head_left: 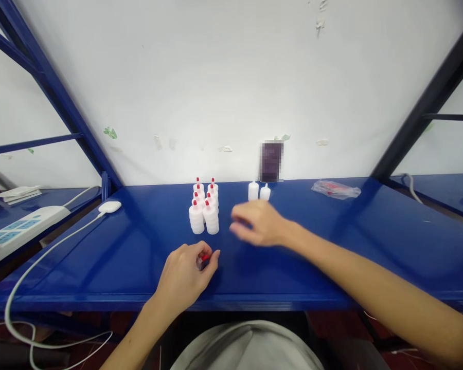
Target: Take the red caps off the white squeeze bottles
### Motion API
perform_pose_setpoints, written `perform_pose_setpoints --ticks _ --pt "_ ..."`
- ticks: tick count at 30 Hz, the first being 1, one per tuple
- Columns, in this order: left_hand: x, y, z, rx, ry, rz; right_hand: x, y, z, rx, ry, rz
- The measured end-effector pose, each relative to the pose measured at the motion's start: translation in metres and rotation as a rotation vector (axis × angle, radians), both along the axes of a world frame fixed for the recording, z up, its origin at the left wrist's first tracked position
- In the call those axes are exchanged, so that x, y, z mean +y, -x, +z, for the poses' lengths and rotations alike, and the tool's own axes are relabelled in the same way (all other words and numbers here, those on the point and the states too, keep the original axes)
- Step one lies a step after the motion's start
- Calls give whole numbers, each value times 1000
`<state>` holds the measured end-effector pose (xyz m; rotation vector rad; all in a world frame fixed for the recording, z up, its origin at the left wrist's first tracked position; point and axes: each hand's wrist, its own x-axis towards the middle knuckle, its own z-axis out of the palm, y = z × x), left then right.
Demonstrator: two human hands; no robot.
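Observation:
Near the front of the blue table (146,262), my left hand (187,275) is curled around a small red cap (205,258), which shows between its thumb and fingers. My right hand (260,223) is over the middle of the table, slightly blurred, its thumb and fingers bent and apart with nothing seen between them. Just beyond it stand two white squeeze bottles without red tips, a larger one (253,191) and a smaller-looking one (265,193). To its left, several white bottles with red tips (211,218) stand upright in two rows.
A clear plastic bag with red pieces (335,189) lies at the back right. A phone-like dark object (271,162) leans on the wall. On the left are a white charger puck (110,206) with its cable and a power strip (23,228). Blue frame posts rise at both sides.

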<state>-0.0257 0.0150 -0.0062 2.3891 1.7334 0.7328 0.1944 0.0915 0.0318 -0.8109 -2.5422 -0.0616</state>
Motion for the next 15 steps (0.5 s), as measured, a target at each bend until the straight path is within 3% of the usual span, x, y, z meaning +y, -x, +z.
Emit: perform_pose_setpoints --ticks 2,5,10,15 --pt "0 0 -2 12 27 3 -23 25 -7 -125 -2 134" --pt "1 -1 -4 68 39 12 -40 46 -17 -211 -44 180" --pt "0 -3 -6 48 -35 -29 -37 45 -20 -284 -97 140" --pt "-1 0 -5 -96 -110 -154 -34 38 -12 -319 5 60"
